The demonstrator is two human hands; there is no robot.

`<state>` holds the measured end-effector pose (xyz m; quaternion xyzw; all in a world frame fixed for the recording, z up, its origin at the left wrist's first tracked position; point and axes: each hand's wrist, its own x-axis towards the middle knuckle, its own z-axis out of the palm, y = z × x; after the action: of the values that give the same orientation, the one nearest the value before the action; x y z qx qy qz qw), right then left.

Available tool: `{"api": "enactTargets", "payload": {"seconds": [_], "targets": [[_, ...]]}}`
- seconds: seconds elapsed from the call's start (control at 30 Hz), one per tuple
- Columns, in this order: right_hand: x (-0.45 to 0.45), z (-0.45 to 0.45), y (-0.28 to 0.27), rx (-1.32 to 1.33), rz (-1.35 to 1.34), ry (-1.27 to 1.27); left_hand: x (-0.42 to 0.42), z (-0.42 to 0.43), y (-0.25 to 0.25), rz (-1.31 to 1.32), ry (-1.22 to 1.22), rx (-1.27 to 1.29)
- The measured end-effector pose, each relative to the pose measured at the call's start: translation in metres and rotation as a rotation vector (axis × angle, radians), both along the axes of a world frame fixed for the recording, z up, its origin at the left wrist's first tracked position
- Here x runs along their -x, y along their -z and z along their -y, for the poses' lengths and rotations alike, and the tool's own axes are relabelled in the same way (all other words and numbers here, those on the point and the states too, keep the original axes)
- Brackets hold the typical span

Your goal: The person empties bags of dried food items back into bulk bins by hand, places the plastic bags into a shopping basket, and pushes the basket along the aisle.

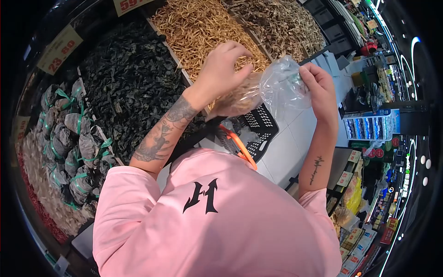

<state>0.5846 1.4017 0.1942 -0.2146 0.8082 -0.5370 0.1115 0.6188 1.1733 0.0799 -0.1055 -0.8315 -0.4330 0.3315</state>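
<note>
A clear plastic bag [281, 87] is pinched near its loose end by my right hand [319, 90], thumb against fingers. The bag narrows at a gathered neck, and its fuller part [239, 99] hangs to the left with brownish contents that blur through the plastic. Just above that fuller part is my left hand [224, 67], its fingers bent and its thumb held apart from them, with nothing visible between. Behind it lies a bin of thin yellow-brown dried strips [198, 32].
Dark dried leaves [120, 83] fill the bin at left, beside tied dark bundles [74, 143]. Curled dried pieces [281, 25] lie at the upper right. Below the bag stands a black basket [260, 131] with an orange handle [240, 145] on the tiled floor.
</note>
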Motion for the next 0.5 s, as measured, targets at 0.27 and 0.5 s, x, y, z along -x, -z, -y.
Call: {"api": "enactTargets", "payload": {"seconds": [0.27, 0.5], "targets": [[0.018, 0.042, -0.010, 0.056, 0.018, -0.071, -0.031, -0.014, -0.011, -0.004, -0.007, 0.072], [0.030, 0.060, -0.014, 0.221, 0.057, -0.136, -0.040, -0.008, -0.030, 0.014, -0.163, 0.100]]}}
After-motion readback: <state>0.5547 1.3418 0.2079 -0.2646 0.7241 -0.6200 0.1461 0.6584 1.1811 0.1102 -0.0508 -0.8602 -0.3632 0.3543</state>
